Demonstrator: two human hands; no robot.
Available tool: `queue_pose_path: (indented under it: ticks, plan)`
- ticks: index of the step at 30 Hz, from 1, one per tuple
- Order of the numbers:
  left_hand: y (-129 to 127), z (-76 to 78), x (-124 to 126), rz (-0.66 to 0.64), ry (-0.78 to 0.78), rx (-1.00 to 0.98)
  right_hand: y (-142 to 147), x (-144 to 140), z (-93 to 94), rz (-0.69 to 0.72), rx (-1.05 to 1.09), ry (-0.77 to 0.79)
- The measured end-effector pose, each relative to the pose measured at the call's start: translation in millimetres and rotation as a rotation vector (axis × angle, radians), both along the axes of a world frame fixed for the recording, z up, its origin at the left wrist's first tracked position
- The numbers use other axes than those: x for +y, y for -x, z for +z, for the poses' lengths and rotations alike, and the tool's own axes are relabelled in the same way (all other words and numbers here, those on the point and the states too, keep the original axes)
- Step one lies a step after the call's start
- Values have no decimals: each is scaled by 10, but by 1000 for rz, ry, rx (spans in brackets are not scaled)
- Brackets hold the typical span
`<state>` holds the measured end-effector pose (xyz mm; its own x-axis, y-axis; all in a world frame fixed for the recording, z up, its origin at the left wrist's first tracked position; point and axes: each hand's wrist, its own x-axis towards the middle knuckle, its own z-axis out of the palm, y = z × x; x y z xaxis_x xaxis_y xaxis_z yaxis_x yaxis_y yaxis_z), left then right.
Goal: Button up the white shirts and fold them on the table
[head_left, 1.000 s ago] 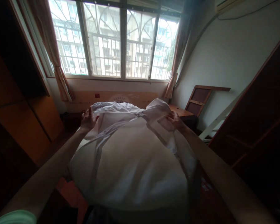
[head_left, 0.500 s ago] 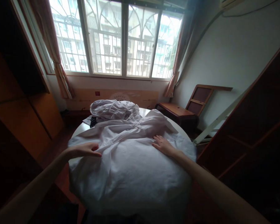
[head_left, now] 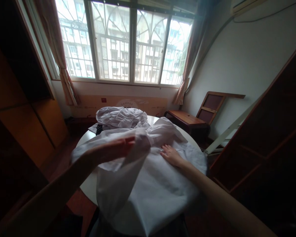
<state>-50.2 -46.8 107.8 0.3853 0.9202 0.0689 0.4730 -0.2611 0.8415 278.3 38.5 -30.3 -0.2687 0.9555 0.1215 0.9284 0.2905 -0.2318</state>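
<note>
Daylight comes through a wide barred window (head_left: 128, 42) across the upper middle of the frame, with curtains (head_left: 64, 65) tied back at either side. Below it, in the centre, stands a round white worktop (head_left: 88, 187), and a white garment (head_left: 148, 184) lies spread over most of it, its near edge hanging over the rim at the bottom of the frame. My left hand (head_left: 115, 149), blurred, is raised left of centre with the fingers stretched out flat; a fold of the garment drapes over it and hangs down from it, though I cannot tell whether the thumb pinches the cloth. My right hand (head_left: 171, 155) lies palm down on the garment just right of centre, fingers spread and pressing the cloth flat. Behind the garment, toward the window, a second heap of crumpled white cloth (head_left: 120, 117) sits on the far part of the worktop. At the right of the frame a low wooden table (head_left: 186, 119) stands near the wall, with a wooden frame (head_left: 212, 103) leaning beside it. Dark wooden cabinets (head_left: 22, 125) fill the left edge.
</note>
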Motion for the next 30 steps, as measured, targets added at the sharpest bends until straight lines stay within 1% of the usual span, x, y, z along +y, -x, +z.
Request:
queue_pose_path:
  ticks: [2,3,4,5,6,7,8,9,10,12,13,14,16,18,20,21,22,24,25,27,29,30]
  plan:
    - [-163,15,-7,-346,154,49,1,-10,96,48,107,41]
    - [-198,-5,37,-461,213,57,0,-21,144,63,177,53]
    - [-197,-45,108,-486,218,55,0,-37,187,64,251,54]
    - [-158,-107,200,-441,186,44,4,-58,225,51,323,41]
    - [-84,-192,305,-351,129,30,17,-86,258,29,390,14]
    - [23,-297,415,-242,61,33,43,-121,287,15,451,-23]
    - [155,-417,521,-122,-10,76,84,-163,315,23,505,-60]
    - [303,-545,616,-11,-72,160,145,-212,345,58,554,-86]
    - [457,-672,697,74,-98,259,225,-268,379,114,597,-100]
    - [737,-885,802,207,-119,410,443,-402,471,262,662,-86]
    - [848,-956,827,245,-117,447,574,-481,528,344,677,-66]
    - [935,-999,835,258,-106,465,713,-566,589,427,672,-39]
    - [1035,-1001,816,206,-61,464,992,-748,701,612,626,42]
    - [1056,-933,771,70,-4,440,1239,-924,759,790,510,148]
    - [1023,-862,716,-76,21,415,1430,-1059,726,881,307,170]
    - [993,-845,688,-125,9,409,1501,-1103,675,893,195,137]
    - [957,-847,659,-147,-23,404,1556,-1129,607,887,93,90]
    - [876,-903,603,-127,-120,398,1620,-1130,456,844,-41,0]
    - [838,-948,577,-101,-175,391,1628,-1109,390,823,-68,-18]
    - [789,-1038,546,-43,-296,382,1597,-1039,307,785,-49,-6]
    - [792,-1083,559,41,-425,400,1509,-944,304,759,43,29]
    - [813,-1080,588,101,-492,413,1447,-892,330,737,118,33]
